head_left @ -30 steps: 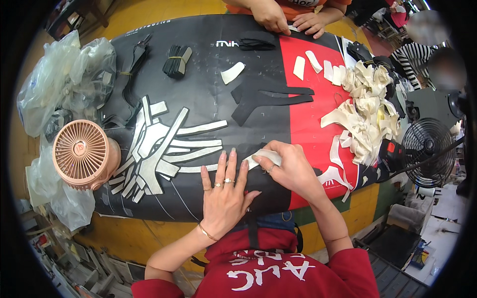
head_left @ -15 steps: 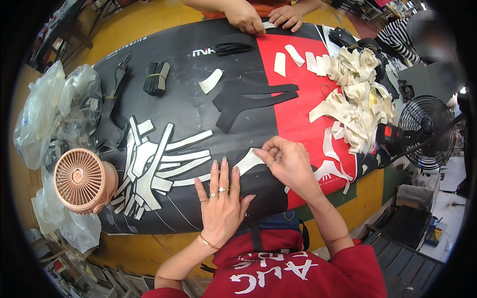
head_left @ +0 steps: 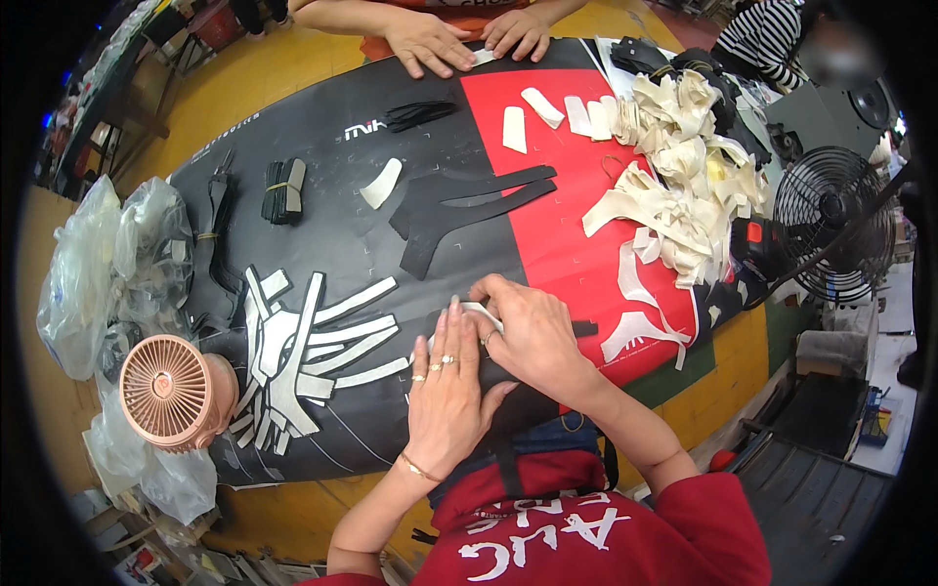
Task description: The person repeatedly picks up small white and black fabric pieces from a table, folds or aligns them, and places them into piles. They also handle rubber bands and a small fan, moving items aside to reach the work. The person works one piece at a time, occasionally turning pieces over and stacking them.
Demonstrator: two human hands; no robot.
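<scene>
My left hand point(head_left: 447, 396) lies flat with fingers stretched out, pressing a white-faced fabric piece point(head_left: 481, 311) onto the table. Curled over the same piece is my right hand point(head_left: 537, 337), its thumb and fingers pinching a lifted edge. Most of this piece is hidden under my hands. A dark strip end point(head_left: 584, 329) sticks out to the right of my right hand. Left of my left hand lies a pile of white branched pieces with dark edges point(head_left: 293, 361). Beyond my hands rests a black forked fabric piece point(head_left: 430, 220).
A pink fan point(head_left: 166, 391) and plastic bags point(head_left: 151, 239) stand at the left. Cream fabric pieces point(head_left: 684, 166) are heaped at the right beside a black fan point(head_left: 831, 225). Banded black strips point(head_left: 283, 190) lie farther back. Across the table, another person's hands point(head_left: 430, 41) touch a small white piece.
My right hand has shifted left, close to my left fingertips, bringing the piece's right end with it. The view has shifted slightly. The other person's hands have flattened out.
</scene>
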